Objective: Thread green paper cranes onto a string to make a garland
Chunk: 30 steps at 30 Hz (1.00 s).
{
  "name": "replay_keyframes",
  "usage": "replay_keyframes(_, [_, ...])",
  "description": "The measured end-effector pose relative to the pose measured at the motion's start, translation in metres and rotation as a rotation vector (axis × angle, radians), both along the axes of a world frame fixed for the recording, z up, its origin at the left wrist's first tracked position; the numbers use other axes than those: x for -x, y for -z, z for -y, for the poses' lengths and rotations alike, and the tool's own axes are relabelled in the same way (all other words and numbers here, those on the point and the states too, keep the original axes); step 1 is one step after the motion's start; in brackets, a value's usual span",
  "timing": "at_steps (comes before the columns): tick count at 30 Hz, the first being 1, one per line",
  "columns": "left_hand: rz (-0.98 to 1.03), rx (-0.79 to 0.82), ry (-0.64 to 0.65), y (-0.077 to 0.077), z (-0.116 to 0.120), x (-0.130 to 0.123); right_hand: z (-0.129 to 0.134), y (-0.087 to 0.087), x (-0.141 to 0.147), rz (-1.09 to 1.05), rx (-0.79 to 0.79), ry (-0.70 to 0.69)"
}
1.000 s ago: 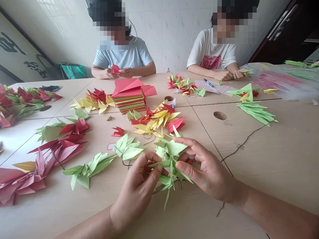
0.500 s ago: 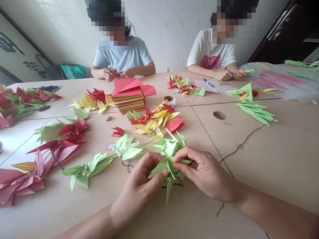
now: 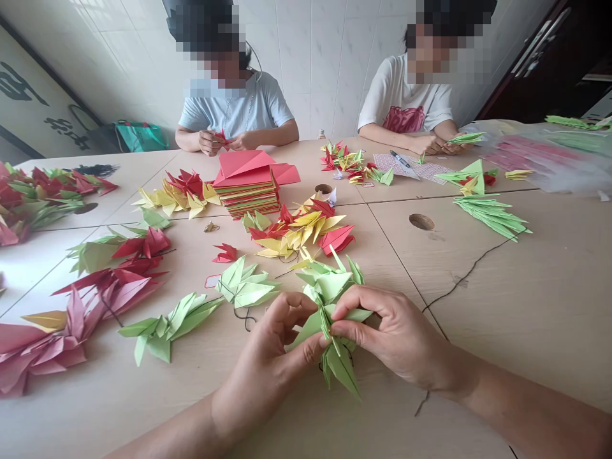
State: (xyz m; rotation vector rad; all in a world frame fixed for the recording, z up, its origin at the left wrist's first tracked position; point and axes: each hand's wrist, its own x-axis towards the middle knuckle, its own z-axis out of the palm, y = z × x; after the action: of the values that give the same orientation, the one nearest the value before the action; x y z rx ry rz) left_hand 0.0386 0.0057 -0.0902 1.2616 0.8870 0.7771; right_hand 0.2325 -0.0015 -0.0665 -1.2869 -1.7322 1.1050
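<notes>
A bunch of folded light green paper [image 3: 329, 287] is held between my two hands near the front middle of the table. My left hand [image 3: 272, 357] pinches it from the left, thumb low on the folded layers. From the right, my right hand [image 3: 392, 331] grips a green fold between thumb and fingers. Pointed green tips hang below my fingers, with a dark thread partly hidden behind them. Left of my hands lie two more green paper clusters [image 3: 246, 284]. Yellow and red folded pieces [image 3: 306, 229] lie just beyond the held bunch.
Two people sit across the table [image 3: 526, 299]; one handles red paper, the other green. A stack of coloured paper [image 3: 248, 191] stands mid-table. Red and pink clusters [image 3: 109, 280] lie left, green strips [image 3: 492, 213] right, with a dark thread [image 3: 461, 277] running from them. A hole [image 3: 421, 222] is nearby.
The held green bunch has turned and shifted slightly right, and a broad green tip now hangs lower right. The green piece in the right-hand person's hands has moved to the left.
</notes>
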Motion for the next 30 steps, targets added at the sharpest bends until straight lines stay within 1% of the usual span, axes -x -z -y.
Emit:
replay_keyframes(3, [0.074, 0.025, 0.045, -0.0021, 0.0005, 0.0, -0.0004, -0.0006, 0.0001, -0.001, 0.004, -0.01])
replay_keyframes(6, [0.103, -0.005, 0.045, -0.0058, -0.0005, -0.001, -0.0002, -0.0005, 0.0, -0.009, -0.024, -0.027])
replay_keyframes(9, [0.093, -0.029, 0.032, -0.0077, -0.0013, -0.0015, 0.0005, 0.0008, 0.0, -0.007, -0.048, -0.039])
replay_keyframes(16, [0.069, -0.072, 0.041, -0.0055, 0.0, -0.0002, 0.0013, 0.0052, -0.0001, -0.023, -0.119, -0.072])
replay_keyframes(21, [0.039, -0.097, 0.045, -0.0069, -0.0012, -0.0012, 0.0013, 0.0034, 0.0008, -0.035, -0.178, -0.104])
replay_keyframes(25, [0.018, -0.12, 0.04, -0.0062, -0.0008, -0.0004, 0.0009, 0.0019, 0.0016, -0.015, -0.182, -0.116])
replay_keyframes(30, [-0.023, -0.11, 0.063, -0.0044, -0.0003, 0.0018, 0.0016, 0.0025, 0.0016, -0.015, -0.191, -0.128])
